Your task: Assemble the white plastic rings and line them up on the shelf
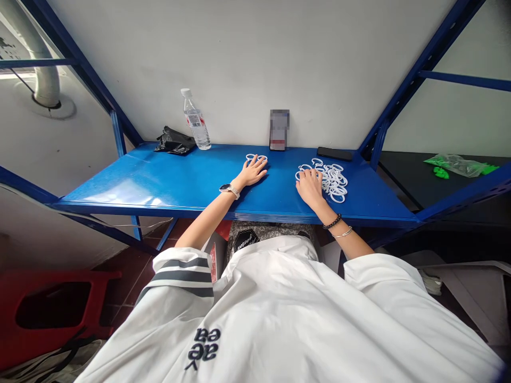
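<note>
A heap of white plastic rings (332, 180) lies flat and tangled under my right fingers; two more rings (256, 158) (linked, it seems) sit at my left fingertips.

Bright even light, shelf (159, 183) glare, wide-angle edge distortion

Small upright card (279, 130) at back wall blurred out; face unreadable. Label on water bottle (195, 121) too small to read. Rings in white pile (329, 178) overlapped, count not resolvable; part of pile covered by right hand (309, 187). Contents of green bag (459, 164) indistinct. Black bag (174, 142) crumpled, contents hidden. Red stool (48, 308) cut by left edge. Fingertips of left hand (252, 172) over two rings (256, 157), contact not discernible.
</note>
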{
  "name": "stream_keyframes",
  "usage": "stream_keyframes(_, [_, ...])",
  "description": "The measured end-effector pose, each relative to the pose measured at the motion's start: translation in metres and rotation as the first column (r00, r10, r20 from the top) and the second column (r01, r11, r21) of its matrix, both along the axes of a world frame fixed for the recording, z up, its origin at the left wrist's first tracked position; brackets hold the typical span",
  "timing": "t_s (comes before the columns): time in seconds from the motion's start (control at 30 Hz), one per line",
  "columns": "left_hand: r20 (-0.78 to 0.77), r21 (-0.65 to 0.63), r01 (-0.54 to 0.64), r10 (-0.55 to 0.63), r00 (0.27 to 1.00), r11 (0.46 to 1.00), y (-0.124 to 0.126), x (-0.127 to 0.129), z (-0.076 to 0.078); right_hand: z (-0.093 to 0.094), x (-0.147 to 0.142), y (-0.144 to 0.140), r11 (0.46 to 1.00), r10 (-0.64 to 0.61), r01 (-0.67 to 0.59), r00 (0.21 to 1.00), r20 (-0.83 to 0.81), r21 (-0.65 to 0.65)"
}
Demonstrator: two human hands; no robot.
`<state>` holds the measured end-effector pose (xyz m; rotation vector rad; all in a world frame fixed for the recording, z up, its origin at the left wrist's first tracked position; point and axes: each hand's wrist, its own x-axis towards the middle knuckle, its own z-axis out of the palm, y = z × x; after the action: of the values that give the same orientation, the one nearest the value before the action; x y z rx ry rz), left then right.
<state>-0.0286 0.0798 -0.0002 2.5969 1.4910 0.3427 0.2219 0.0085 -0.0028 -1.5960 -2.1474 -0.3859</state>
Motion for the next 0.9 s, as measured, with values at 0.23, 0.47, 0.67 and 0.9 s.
stream_keyframes(0.23, [-0.02,-0.056,0.043,-0.044,0.999,0.998,0.005,0.001,-0.003,-0.008,0.002,0.001,0.995,-0.01,0.009,1.0,0.014,0.098])
stream_keyframes(0.47, [-0.041,-0.075,0.023,-0.026,0.999,0.997,0.015,0.006,-0.004,-0.005,-0.001,-0.001,0.995,-0.02,0.022,1.0,-0.021,0.094])
stream_keyframes(0.67, [-0.028,-0.063,0.036,-0.038,0.999,0.997,0.015,0.006,-0.004,0.004,-0.008,-0.005,0.995,-0.052,0.055,0.998,-0.037,0.082])
stream_keyframes(0.9, [-0.014,-0.046,0.052,-0.052,0.999,0.998,0.006,0.007,-0.004,0.011,-0.012,-0.007,0.998,-0.005,0.01,0.996,-0.09,0.057])
